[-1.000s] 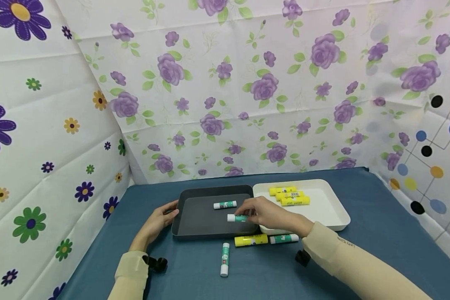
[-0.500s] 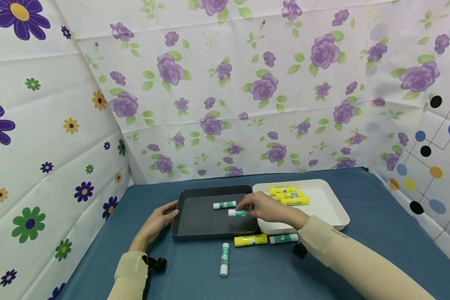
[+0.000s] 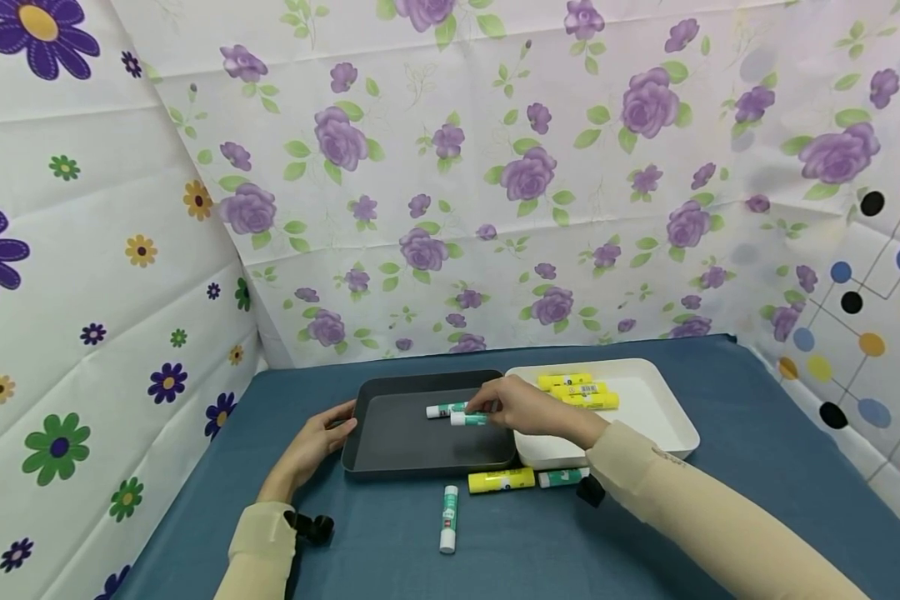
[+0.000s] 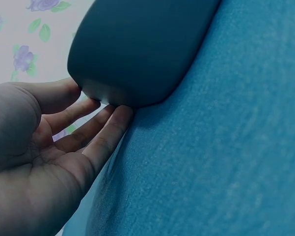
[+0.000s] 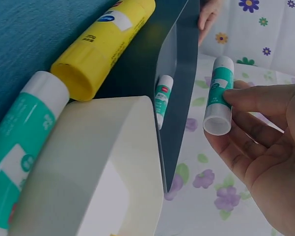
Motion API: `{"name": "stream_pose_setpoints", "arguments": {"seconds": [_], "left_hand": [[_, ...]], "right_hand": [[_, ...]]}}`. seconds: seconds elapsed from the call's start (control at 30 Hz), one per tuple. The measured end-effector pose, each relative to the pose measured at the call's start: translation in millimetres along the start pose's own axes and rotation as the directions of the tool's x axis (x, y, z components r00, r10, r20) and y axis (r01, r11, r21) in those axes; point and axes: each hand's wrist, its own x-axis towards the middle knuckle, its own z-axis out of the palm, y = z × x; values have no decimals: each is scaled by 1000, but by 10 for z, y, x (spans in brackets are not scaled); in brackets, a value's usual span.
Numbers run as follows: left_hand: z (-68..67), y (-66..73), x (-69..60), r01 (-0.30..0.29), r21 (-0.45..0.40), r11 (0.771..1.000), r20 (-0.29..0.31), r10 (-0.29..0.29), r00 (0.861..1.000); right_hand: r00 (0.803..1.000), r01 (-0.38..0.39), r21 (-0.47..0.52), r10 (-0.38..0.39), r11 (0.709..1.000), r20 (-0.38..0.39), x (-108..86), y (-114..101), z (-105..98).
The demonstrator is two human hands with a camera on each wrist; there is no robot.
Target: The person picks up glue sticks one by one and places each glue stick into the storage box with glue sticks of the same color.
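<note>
My right hand point(image 3: 520, 407) pinches a green-and-white glue stick point(image 5: 220, 93) between thumb and fingers, raised over the dark grey tray point(image 3: 412, 454). Another green glue stick point(image 3: 442, 411) lies in that tray, just behind the held one. My left hand point(image 3: 318, 442) rests its fingertips and thumb against the tray's left end, as the left wrist view shows, with the fingers fairly straight. In the white tray point(image 3: 663, 421) on the right lie three yellow glue sticks point(image 3: 588, 401).
On the blue cloth point(image 3: 375, 542) in front of the trays lie a yellow glue stick point(image 3: 501, 481), a green one point(image 3: 562, 477) beside it, and another green one point(image 3: 449, 519) pointing toward me. A floral curtain point(image 3: 420, 208) hangs behind.
My right hand has moved away from me and slightly left with the green glue stick, closer to the one lying in the dark tray. The left hand has stayed in place.
</note>
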Motion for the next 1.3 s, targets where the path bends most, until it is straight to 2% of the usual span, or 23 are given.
{"name": "stream_pose_setpoints", "arguments": {"seconds": [0.33,0.63,1.17,1.3], "left_hand": [[4,10,-5,0,-3,1000,5,0,1000],[3,7,-4,1,0,1000,3,-1,1000],[15,14,-12,5,-2,1000,-4,-6,1000],[19,13,-12,3,2,1000,-2,-3,1000]], "right_hand": [[1000,-22,14,21,1000,13,62,-32,-35],[999,-9,2,9,1000,36,163,-71,-75],[996,-4,-5,5,1000,86,473,-139,-19],[995,-26,-15,28,1000,93,549,-161,8]]}}
